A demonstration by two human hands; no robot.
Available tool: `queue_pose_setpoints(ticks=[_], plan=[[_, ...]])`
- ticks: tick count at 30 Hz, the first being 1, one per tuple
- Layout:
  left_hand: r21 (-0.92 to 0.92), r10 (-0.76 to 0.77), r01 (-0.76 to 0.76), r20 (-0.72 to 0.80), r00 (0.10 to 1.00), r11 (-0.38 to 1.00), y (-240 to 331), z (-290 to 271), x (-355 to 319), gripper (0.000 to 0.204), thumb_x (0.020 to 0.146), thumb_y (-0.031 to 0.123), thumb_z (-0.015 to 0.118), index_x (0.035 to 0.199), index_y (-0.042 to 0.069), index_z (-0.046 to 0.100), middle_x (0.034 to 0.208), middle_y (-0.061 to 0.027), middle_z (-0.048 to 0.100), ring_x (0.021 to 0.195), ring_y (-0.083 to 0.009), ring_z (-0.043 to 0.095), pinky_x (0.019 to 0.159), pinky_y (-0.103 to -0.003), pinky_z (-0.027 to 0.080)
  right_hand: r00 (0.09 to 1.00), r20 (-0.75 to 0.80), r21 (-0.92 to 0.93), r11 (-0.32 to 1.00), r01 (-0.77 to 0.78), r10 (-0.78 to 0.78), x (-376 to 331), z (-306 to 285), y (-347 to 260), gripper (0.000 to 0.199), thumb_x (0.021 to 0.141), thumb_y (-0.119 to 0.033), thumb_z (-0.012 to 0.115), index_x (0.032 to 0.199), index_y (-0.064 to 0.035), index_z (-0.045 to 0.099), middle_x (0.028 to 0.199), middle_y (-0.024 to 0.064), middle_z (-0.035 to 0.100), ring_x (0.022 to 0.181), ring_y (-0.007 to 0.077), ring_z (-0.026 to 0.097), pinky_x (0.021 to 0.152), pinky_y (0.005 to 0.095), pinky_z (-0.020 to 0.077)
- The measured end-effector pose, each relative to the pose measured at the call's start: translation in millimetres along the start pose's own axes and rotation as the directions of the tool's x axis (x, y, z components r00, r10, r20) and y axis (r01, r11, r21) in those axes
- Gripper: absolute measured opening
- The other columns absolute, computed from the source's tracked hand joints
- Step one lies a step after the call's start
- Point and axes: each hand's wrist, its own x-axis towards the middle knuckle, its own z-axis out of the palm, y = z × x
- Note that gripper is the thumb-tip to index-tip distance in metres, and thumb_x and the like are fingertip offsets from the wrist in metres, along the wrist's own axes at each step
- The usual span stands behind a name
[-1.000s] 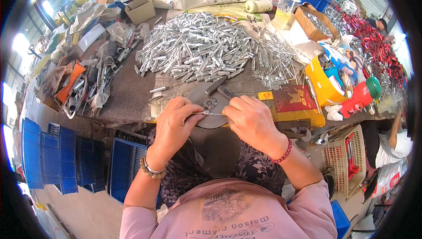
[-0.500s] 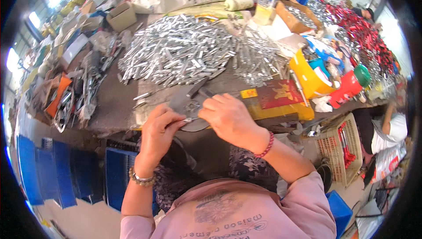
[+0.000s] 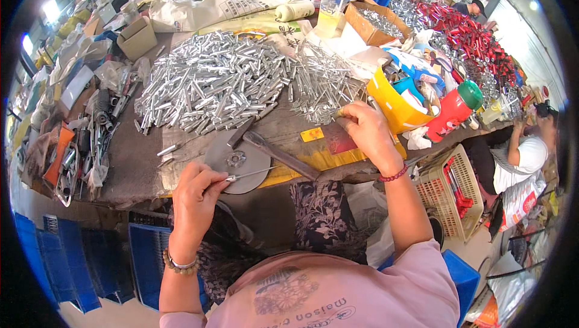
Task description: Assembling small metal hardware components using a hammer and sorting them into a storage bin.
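My left hand [image 3: 196, 192] is at the table's front edge, thumb and fingers pinched on a thin metal rod [image 3: 256, 172] with a small silvery end piece. The rod juts right over a round grey metal disc [image 3: 220, 156]. A hammer [image 3: 280, 156] lies across the disc, its dark handle slanting toward me; neither hand touches it. My right hand [image 3: 368, 132] is closed at the near edge of a heap of thin metal rods [image 3: 325, 81]; what its fingertips pinch, if anything, is too small to make out. Left of that heap spreads a large pile of short silvery metal pieces [image 3: 211, 81].
A yellow container [image 3: 389, 102] and a red bottle with a green cap [image 3: 452, 114] stand right of my right hand. Tools and metal parts [image 3: 90, 141] crowd the table's left. Blue crates [image 3: 66, 261] sit below left, a beige basket [image 3: 449, 198] below right. Other people work nearby.
My right hand has left the spot beside my left hand and moved right and away to the thin rods. The hammer handle now shows uncovered. The view has shifted.
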Motion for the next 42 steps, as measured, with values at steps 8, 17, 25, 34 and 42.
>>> queue_pose_setpoints(ticks=[8, 17, 25, 34, 42], plan=[[0.032, 0.002, -0.002, -0.005, 1.0, 0.999, 0, -4, 0, 0.015, 0.085, 0.0, 0.087, 0.098, 0.003, 0.08, 0.091, -0.0107, 0.068, 0.087, -0.0306, 0.069, 0.075, -0.04, 0.055, 0.999, 0.048, -0.133, 0.991, 0.02, -0.014, 14, 11, 6, 0.011, 0.09, -0.013, 0.078, 0.095, -0.0038, 0.074, 0.099, 0.0163, 0.072, 0.096, 0.038, 0.073, 0.084, 0.048, 0.0581], [0.059, 0.033, -0.035, 0.024, 0.999, 0.998, 3, -7, -7, 0.016, 0.085, -0.002, 0.086, 0.099, 0.001, 0.079, 0.097, -0.0119, 0.07, 0.088, -0.0313, 0.07, 0.076, -0.039, 0.057, 0.972, 0.144, -0.398, 0.889, 0.227, -0.183, 7, 6, -13, 0.004, 0.085, -0.005, 0.071, 0.084, -0.0022, 0.068, 0.091, 0.0182, 0.068, 0.089, 0.043, 0.073, 0.08, 0.053, 0.0597], [0.096, 0.078, -0.078, 0.007, 0.997, 0.992, -2, -6, -3, 0.016, 0.086, -0.001, 0.086, 0.1, 0.002, 0.078, 0.094, -0.0125, 0.067, 0.089, -0.0348, 0.07, 0.076, -0.042, 0.055, 0.985, 0.17, 0.03, 0.999, -0.025, 0.019, 18, -3, -62, 0.015, 0.088, -0.005, 0.077, 0.1, 0.0004, 0.07, 0.09, 0.0179, 0.077, 0.08, 0.0323, 0.078, 0.073, 0.0413, 0.0607], [0.071, 0.078, -0.077, -0.018, 0.997, 0.995, -3, -4, -2, 0.015, 0.086, 0.004, 0.086, 0.099, 0.005, 0.077, 0.093, -0.0104, 0.067, 0.088, -0.0341, 0.07, 0.075, -0.043, 0.055, 0.928, 0.067, 0.548, 0.791, 0.272, -0.366, -17, 75, -147, 0.024, 0.08, 0.006, 0.081, 0.101, -0.0042, 0.075, 0.105, 0.007, 0.072, 0.098, 0.0254, 0.073, 0.084, 0.038, 0.0583], [0.07, 0.064, -0.062, -0.022, 0.998, 0.996, -3, -4, -5, 0.019, 0.085, 0.001, 0.087, 0.101, 0.007, 0.078, 0.094, -0.0101, 0.066, 0.088, -0.0337, 0.069, 0.075, -0.042, 0.055, 0.904, 0.03, 0.45, 0.813, 0.37, -0.427, -20, 101, -151, 0.023, 0.077, 0.001, 0.084, 0.097, -0.0057, 0.074, 0.109, 0.0068, 0.071, 0.104, 0.0301, 0.069, 0.094, 0.0423, 0.0517]])
